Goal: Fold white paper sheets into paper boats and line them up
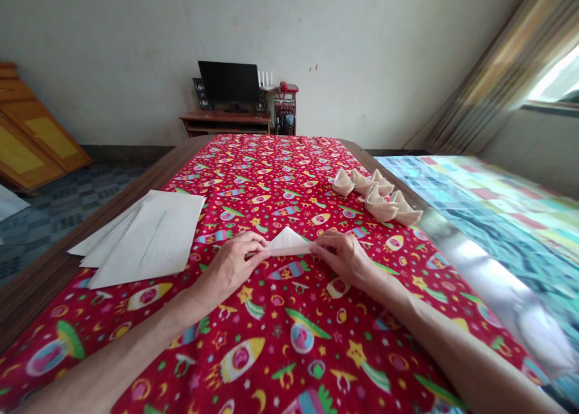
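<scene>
A white sheet of paper [288,243], folded to a triangle with a flat band along its near edge, is held low over the red patterned cloth. My left hand [239,254] pinches its left corner between thumb and fingers. At the opposite corner, my right hand [341,254] has the same kind of pinch. The peak of the triangle points away from me. Several folded paper pieces [380,203] with pointed tips sit in a group to the right, beyond my right hand. Left of my left hand lies a fanned stack of paper sheets [169,233], the top one faintly printed.
The red cloth [280,354] covers most of a long brown wooden table [31,293]. A bed [497,209] with a colourful cover stands along the right. Against the far wall are a monitor [234,82] and a small desk [226,120]. A wooden cabinet [40,125] stands far left.
</scene>
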`<state>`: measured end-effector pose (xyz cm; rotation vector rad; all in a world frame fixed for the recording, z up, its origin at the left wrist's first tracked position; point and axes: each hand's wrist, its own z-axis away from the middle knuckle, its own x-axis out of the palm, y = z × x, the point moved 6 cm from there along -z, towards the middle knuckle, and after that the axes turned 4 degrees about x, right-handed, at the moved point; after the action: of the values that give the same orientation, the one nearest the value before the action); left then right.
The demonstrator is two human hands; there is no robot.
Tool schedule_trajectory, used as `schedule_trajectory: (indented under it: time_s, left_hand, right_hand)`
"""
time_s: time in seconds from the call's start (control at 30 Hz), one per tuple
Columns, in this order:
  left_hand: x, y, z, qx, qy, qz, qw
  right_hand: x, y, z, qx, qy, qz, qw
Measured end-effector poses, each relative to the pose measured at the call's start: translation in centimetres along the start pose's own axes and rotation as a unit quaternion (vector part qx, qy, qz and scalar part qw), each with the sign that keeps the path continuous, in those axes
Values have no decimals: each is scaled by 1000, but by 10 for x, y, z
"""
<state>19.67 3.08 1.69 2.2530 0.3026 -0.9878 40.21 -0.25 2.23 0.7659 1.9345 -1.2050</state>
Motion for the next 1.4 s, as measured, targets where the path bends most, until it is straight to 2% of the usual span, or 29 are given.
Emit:
schedule_trajectory:
  time_s: [0.1,0.27,0.5,0.67,0.8,0.87,1.0,1.13,1.3,1.4]
  left_hand:
    - [-1,-6,-2,-20,3,-11,1000]
    - [3,-10,-4,-14,-9,-80,997]
    - [7,-11,-9,-36,-12,-149,988]
    - [7,-15,-11,-52,-8,-153,987]
    - [3,-2,-12,-14,23,-160,987]
    - [7,14,-12,38,3,-167,985]
    - [25,43,-3,129,-114,-170,970]
    - [35,51,5,125,-187,-181,958]
    - [36,48,4,112,-203,-186,955]
    - [37,47,3,113,-209,-181,954]
  right_hand:
    - [2,5,-1,35,28,39,998]
    - [5,5,-1,38,57,126,990]
    - [9,7,-4,59,32,144,987]
    - [9,7,-5,56,29,145,987]
    - [10,9,-6,60,25,147,987]
    - [11,9,-6,57,27,145,987]
    - [12,11,-4,56,40,139,988]
    - [12,11,-3,56,41,140,988]
    - [0,-9,-1,30,86,201,975]
    - [3,-29,3,-27,83,249,964]
